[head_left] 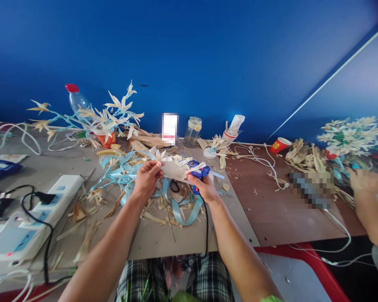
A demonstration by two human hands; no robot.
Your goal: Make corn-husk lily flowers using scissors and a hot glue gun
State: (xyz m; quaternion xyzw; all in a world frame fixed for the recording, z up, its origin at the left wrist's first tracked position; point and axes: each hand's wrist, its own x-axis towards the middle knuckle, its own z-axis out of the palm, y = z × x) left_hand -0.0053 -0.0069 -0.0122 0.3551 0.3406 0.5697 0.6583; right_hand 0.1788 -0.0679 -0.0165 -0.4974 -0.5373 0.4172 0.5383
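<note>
A: State the grip of the left hand (148, 176).

B: Closed — thumb and fingertips pinch a pale husk flower (159, 155), held above the table (157, 246), toward its middle.

A: And the right hand (204, 188)?

B: Closed around a blue glue gun (204, 172), near the flower. A pale husk strip (195, 168) crosses the gun by the thumb; whether the fingers grip that too, I cannot tell. A black cord (206, 226) runs from the gun to the table's front edge.

A: Surroundings?

B: Light blue ribbon (185, 220) loops below the hands, among husk scraps (154, 218). At left, a white power strip (61, 201) with a black plug (45, 198) seated. By the blue wall (189, 54), a glass jar (192, 132).

A: Other persons?

B: One, far right — a co-worker's hand (367, 181), below a bunch of white flowers (353, 134).
</note>
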